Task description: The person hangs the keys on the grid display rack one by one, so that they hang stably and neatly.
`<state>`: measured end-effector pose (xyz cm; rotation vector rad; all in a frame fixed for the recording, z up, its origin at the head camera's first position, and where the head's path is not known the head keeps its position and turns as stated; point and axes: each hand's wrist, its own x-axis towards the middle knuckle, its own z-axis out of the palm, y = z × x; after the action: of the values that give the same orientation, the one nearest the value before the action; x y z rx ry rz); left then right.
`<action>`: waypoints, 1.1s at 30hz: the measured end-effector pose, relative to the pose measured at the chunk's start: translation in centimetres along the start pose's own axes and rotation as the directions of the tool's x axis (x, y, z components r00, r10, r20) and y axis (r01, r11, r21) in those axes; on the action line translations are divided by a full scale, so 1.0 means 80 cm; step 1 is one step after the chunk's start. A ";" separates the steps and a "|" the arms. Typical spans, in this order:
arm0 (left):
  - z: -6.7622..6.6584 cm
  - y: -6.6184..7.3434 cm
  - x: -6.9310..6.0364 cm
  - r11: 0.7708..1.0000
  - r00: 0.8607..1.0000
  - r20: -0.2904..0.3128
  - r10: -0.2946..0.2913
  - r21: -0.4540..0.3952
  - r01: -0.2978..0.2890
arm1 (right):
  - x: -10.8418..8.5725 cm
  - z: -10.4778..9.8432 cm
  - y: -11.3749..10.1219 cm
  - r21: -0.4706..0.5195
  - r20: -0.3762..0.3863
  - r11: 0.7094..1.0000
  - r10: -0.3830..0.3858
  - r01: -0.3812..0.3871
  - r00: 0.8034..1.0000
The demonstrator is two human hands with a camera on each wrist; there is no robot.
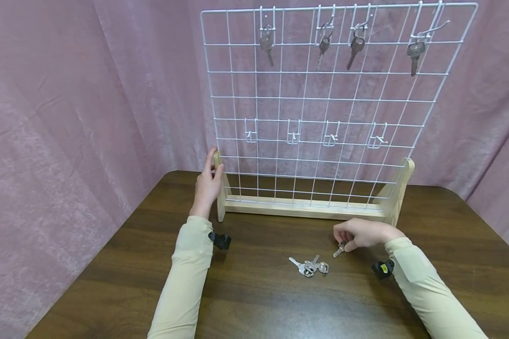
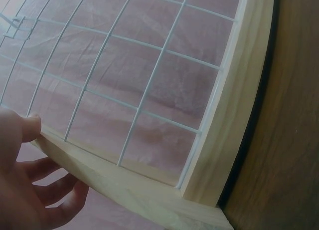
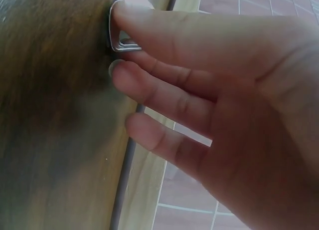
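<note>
My left hand [image 1: 208, 183] grips the left wooden upright [image 1: 221, 195] of a stand, thumb on one side and fingers on the other, as the left wrist view also shows. The stand carries a white wire grid [image 1: 318, 99]. Just in front of its crossbar, low over the table, my right hand [image 1: 362, 232] pinches a silver key [image 1: 338, 251] between thumb and forefinger. The right wrist view shows the key's metal head [image 3: 113, 33] at the thumb tip, the rest hidden. A small cluster of silver keys [image 1: 308, 268] lies on the table, left of that hand.
Several keys hang from hooks along the grid's top, one being the far-right key [image 1: 414, 55]. A lower row of small white hooks [image 1: 293, 136] crosses the grid's middle. The brown wooden table [image 1: 254, 301] has pink curtains [image 1: 89, 117] behind it.
</note>
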<state>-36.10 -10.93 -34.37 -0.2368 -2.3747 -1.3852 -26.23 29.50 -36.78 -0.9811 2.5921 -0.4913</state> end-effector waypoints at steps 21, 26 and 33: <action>0.000 -0.001 0.002 0.999 0.999 0.016 -0.030 -0.012 0.031 | -0.008 -0.014 -0.001 -0.033 -0.120 0.996 -0.082 0.078 0.989; 0.000 -0.003 0.002 1.000 1.000 0.014 -0.026 -0.007 0.026 | -0.012 -0.022 -0.010 -0.144 -0.296 0.989 -0.077 0.035 0.952; 0.001 -0.003 0.004 1.000 1.000 0.008 -0.018 -0.006 0.018 | -0.013 -0.030 -0.023 -0.283 -0.529 0.952 -0.057 -0.113 0.847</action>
<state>-36.48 -11.01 -34.42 -0.2234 -2.3847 -1.4022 -25.40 29.37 -33.69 -1.0086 3.2608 -0.4054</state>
